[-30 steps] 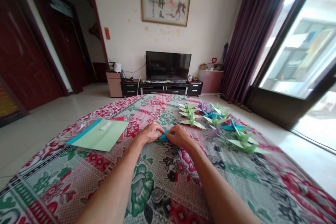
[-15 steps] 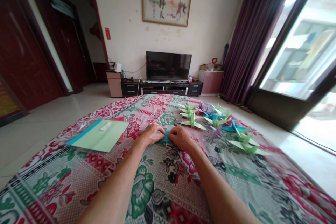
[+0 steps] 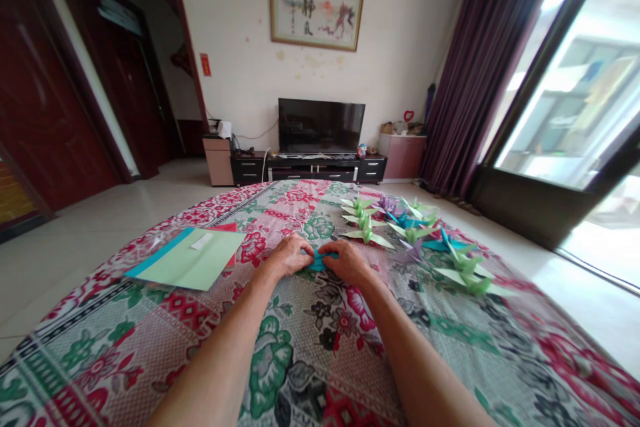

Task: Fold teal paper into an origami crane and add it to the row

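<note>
A small piece of folded blue paper [image 3: 317, 261] lies on the flowered tablecloth [image 3: 320, 347] in front of me, partly covered by my fingers. My left hand [image 3: 290, 255] pinches its left side, thumb and fingers close together. From the other side, my right hand [image 3: 347, 259] has its bent fingers closed on the right part of the paper. The exact shape of the fold is too small to make out.
Several folded paper cranes, green [image 3: 367, 235], blue [image 3: 445, 241] and purple [image 3: 411, 251], stand in rows to the right. On the left lies a stack of green paper sheets [image 3: 200, 263] over blue and red ones. A television [image 3: 321, 127] stands beyond the table.
My right fingers have shifted slightly on the blue paper, and a little more of it shows between my hands. Everything else stays where it was.
</note>
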`<state>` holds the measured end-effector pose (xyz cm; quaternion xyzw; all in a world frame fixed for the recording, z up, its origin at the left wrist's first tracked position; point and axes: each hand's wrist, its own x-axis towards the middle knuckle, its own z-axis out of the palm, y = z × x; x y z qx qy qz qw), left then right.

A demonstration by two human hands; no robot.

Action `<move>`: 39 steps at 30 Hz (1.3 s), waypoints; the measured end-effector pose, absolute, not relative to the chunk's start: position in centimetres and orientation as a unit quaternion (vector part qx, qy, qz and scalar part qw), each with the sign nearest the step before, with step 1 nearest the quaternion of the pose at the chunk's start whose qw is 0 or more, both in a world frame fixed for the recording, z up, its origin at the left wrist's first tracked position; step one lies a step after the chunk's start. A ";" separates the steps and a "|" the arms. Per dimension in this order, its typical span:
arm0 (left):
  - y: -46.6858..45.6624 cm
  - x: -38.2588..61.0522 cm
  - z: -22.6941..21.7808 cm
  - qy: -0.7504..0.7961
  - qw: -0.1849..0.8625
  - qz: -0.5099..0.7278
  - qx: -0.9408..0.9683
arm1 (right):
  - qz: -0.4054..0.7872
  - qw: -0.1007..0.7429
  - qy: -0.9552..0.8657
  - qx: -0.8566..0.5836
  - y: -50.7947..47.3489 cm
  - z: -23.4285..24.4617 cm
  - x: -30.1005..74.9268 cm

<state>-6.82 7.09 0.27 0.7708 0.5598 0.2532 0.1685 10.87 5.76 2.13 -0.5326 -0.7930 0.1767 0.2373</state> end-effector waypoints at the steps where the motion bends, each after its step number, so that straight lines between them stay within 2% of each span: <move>1: 7.1 -6.8 0.3 0.560 0.169 0.253 0.771 | 0.178 0.238 -0.796 -0.527 5.8 2.1 10.9; 9: 6.8 -6.7 0.7 0.557 0.173 0.256 0.771 | 0.171 0.235 -0.807 -0.514 5.8 1.8 10.8; 23: 7.3 -7.1 0.4 0.536 0.173 0.264 0.783 | 0.112 0.239 -0.773 -0.577 5.6 1.2 9.8; 29: 6.8 -8.3 1.4 0.498 0.263 0.275 0.779 | 0.100 0.231 -0.762 -0.597 5.6 1.1 9.5; 34: 6.4 -8.8 1.6 0.533 0.348 0.277 0.720 | 0.113 0.233 -0.766 -0.588 5.5 1.4 9.6; 39: 6.1 -8.8 1.7 0.537 0.370 0.279 0.705 | 0.116 0.235 -0.774 -0.577 5.4 1.5 9.7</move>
